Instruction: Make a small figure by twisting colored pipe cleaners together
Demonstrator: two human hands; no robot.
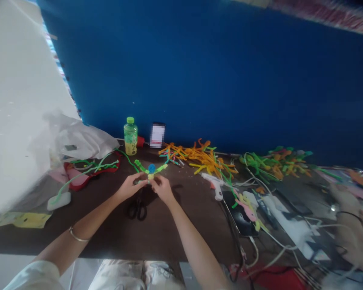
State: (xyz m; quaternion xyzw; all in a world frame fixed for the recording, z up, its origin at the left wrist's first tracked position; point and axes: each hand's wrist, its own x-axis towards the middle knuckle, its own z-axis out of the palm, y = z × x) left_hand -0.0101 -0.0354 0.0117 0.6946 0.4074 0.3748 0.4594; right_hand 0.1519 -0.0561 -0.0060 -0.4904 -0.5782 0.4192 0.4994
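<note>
Both hands meet over the middle of the dark table, around a small pipe-cleaner figure [151,169]. It has a blue ball-shaped part on top, a yellowish middle and green arms spreading up to either side. My left hand [132,187] pinches its lower part from the left. From the right, my right hand [162,187] pinches the same lower part with thumb and fingers. The fingertips hide the figure's base. Just below my hands, a pair of scissors with black handles [137,211] lies on the table, its blades partly covered.
A green-capped bottle [130,137] and a phone [157,135] stand at the back. Orange pipe-cleaner pieces [210,159] and a white glue gun [214,185] lie to the right, near cables and a power strip [293,225]. Another person's arm [351,225] is far right.
</note>
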